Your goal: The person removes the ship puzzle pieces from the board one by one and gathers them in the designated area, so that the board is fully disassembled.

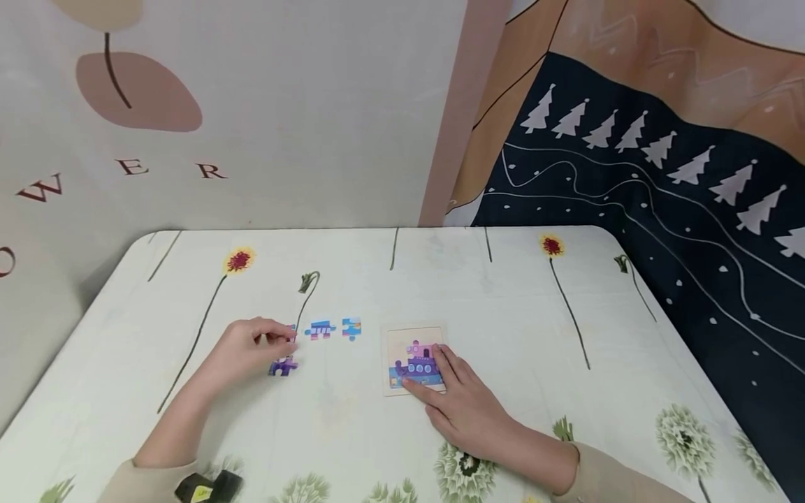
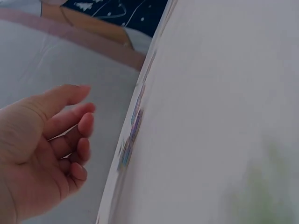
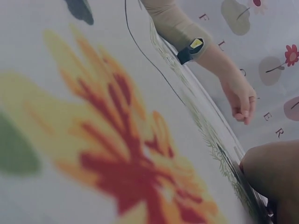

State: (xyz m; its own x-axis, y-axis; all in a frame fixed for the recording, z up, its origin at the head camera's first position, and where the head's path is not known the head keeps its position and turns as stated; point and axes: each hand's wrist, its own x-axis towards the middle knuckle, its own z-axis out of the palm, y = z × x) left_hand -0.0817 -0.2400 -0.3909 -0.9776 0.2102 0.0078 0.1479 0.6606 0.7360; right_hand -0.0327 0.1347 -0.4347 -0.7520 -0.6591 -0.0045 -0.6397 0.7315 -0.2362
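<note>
A square jigsaw board [image 1: 402,337] lies near the middle of the table, partly filled with a purple and pink boat on blue water. My right hand [image 1: 468,412] rests on its right side, fingers extended over the pieces. My left hand [image 1: 248,349] hovers just above a purple puzzle piece [image 1: 283,367], and its fingers hide part of another piece behind. In the left wrist view the left hand [image 2: 42,144] has loosely bent fingers with nothing between them. Two more loose pieces, a blue-pink one [image 1: 321,330] and a blue-orange one [image 1: 351,328], lie between left hand and board.
The white tablecloth [image 1: 516,328] is printed with flowers and stems. Behind the table hangs a pale printed cloth [image 1: 314,126], with a dark tree-patterned cloth [image 1: 604,175] along the right side. A dark band [image 1: 210,487] sits on the left sleeve.
</note>
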